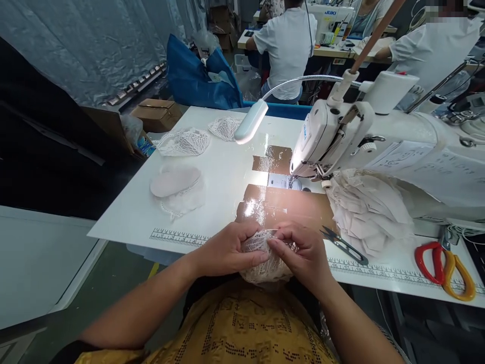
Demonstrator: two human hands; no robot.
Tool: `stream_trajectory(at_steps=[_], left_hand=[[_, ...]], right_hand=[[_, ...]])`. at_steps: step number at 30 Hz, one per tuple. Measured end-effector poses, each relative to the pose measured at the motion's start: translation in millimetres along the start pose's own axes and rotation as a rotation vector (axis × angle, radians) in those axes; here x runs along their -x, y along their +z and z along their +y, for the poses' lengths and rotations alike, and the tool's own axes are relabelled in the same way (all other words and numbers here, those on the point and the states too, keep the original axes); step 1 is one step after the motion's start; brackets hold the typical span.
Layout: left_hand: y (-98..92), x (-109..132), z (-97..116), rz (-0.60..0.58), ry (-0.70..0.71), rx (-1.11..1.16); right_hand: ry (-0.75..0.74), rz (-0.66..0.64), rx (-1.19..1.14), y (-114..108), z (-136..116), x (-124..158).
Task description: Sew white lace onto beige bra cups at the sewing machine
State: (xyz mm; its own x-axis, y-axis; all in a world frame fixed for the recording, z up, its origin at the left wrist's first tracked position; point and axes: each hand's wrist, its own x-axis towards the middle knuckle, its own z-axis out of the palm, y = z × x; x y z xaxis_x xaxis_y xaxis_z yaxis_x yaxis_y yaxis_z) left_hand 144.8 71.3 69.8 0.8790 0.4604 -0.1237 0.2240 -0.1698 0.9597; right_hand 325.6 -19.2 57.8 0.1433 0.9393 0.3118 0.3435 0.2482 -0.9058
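Observation:
At the table's front edge, a piece of white lace fabric [265,270] is held bunched between both hands. My left hand [231,247] grips its left side, thumb laid across the lace. My right hand [303,253] pinches the upper right edge between thumb and fingertips. Just beyond the hands lies brown tape [291,205] on the tabletop, leading up to the needle area of a white sewing machine [310,136]. Thread snips [345,246] rest to the right of my right hand. The lower part of the lace hangs over my lap.
Lace cups [185,142] and a pale oval pad [176,182] lie on the left of the table. A pile of pale fabric pieces [373,212] sits under the machine arm. Red and orange scissors [445,268] lie far right. A lamp [252,121] overhangs the table; co-workers sit beyond.

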Motion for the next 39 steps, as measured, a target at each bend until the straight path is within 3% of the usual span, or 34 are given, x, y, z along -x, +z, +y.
stream_trajectory(at_steps=[11, 15, 18, 21, 25, 28, 33, 36, 39], left_hand=[[-5.0, -12.9, 5.3, 0.061, -0.014, 0.046], [-3.8, -19.5, 4.9, 0.050, 0.005, 0.051], [-4.9, -22.9, 4.5, 0.045, 0.020, 0.061], [-8.9, -26.1, 4.6, -0.013, -0.016, 0.112], [-15.7, -30.7, 5.7, -0.126, -0.072, 0.247], [-17.8, -33.4, 6.9, -0.140, -0.079, 0.300], [-4.0, -39.8, 5.7, -0.062, -0.069, 0.386], [4.5, -42.9, 4.2, 0.027, -0.146, 0.534], [-10.1, -38.7, 9.0, 0.219, -0.227, 0.552]], right_hand=[[-0.024, 0.031, 0.139, -2.2, 1.7, -4.6], [0.095, 0.029, 0.088, -5.7, 5.6, -7.7], [0.222, -0.041, -0.002, -10.4, 7.2, -11.6], [0.272, -0.137, -0.075, -15.2, 6.0, -15.6], [0.295, -0.156, -0.132, -20.1, 2.3, -17.9], [0.295, -0.166, -0.165, -23.2, 0.6, -18.0], [0.352, -0.164, -0.265, -23.6, 4.3, -19.5], [0.404, -0.155, -0.369, -24.4, 10.0, -22.4], [0.430, -0.075, -0.412, -35.0, 16.1, -23.5]])
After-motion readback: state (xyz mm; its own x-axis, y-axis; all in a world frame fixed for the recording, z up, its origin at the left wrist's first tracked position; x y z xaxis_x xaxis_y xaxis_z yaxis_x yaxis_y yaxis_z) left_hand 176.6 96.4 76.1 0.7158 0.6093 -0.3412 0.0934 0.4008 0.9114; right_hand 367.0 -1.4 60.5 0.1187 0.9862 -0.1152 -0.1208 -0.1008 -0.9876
